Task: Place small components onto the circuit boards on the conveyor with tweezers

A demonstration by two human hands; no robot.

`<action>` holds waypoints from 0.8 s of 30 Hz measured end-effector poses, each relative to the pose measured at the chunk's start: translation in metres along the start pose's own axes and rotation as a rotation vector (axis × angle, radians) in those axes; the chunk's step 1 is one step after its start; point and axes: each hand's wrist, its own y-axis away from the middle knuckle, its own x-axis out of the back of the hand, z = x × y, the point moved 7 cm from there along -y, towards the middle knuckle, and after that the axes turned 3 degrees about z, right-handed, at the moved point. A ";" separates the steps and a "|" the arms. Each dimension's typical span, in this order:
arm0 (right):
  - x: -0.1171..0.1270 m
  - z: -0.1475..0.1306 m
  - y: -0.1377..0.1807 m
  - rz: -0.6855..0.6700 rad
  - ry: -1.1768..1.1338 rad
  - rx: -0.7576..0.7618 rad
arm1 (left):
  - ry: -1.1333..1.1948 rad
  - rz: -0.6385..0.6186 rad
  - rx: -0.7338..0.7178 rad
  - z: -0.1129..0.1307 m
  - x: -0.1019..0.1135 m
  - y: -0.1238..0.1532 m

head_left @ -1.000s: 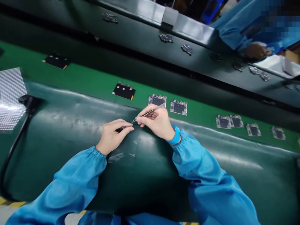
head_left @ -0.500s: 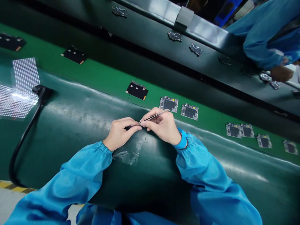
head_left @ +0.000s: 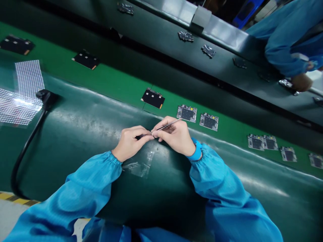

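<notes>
My left hand [head_left: 130, 143] pinches a small dark piece [head_left: 139, 136] between thumb and fingers, over the dark green mat [head_left: 83, 127]. My right hand [head_left: 176, 136] grips metal tweezers [head_left: 165, 126], whose tips meet the dark piece at my left fingertips. Both hands are closed and almost touch. A clear bit of film [head_left: 141, 164] lies on the mat just below them. Beyond my right hand, two circuit boards [head_left: 187, 113] [head_left: 209, 121] and a black board [head_left: 152, 98] lie on the green belt [head_left: 111, 84].
More boards [head_left: 262, 142] sit along the belt to the right and black ones [head_left: 85, 59] to the left. A dotted clear sheet [head_left: 22, 92] and a black cable [head_left: 27, 141] lie at left. Another person's sleeve and hand [head_left: 297, 80] work at far right, behind a darker belt carrying small parts [head_left: 208, 50].
The view has shifted a little; the boards on the belt appear further right. My hands hold the same pose with the tweezers at the dark piece.
</notes>
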 end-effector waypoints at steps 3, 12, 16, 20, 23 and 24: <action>-0.003 -0.003 0.002 0.009 -0.063 -0.004 | 0.003 0.004 0.008 -0.001 0.000 0.000; 0.121 0.031 -0.024 0.485 -0.104 0.054 | -0.092 0.009 0.003 -0.005 0.004 0.007; 0.178 0.067 -0.031 0.655 -0.108 -0.026 | -0.123 0.007 -0.004 -0.006 0.005 0.008; 0.188 0.083 -0.031 0.685 -0.123 -0.052 | -0.161 0.008 0.010 -0.008 0.008 0.010; 0.188 0.087 -0.029 0.689 -0.120 -0.069 | -0.180 0.013 0.022 -0.009 0.009 0.011; 0.188 0.087 -0.028 0.688 -0.112 -0.073 | -0.182 0.012 0.026 -0.010 0.009 0.011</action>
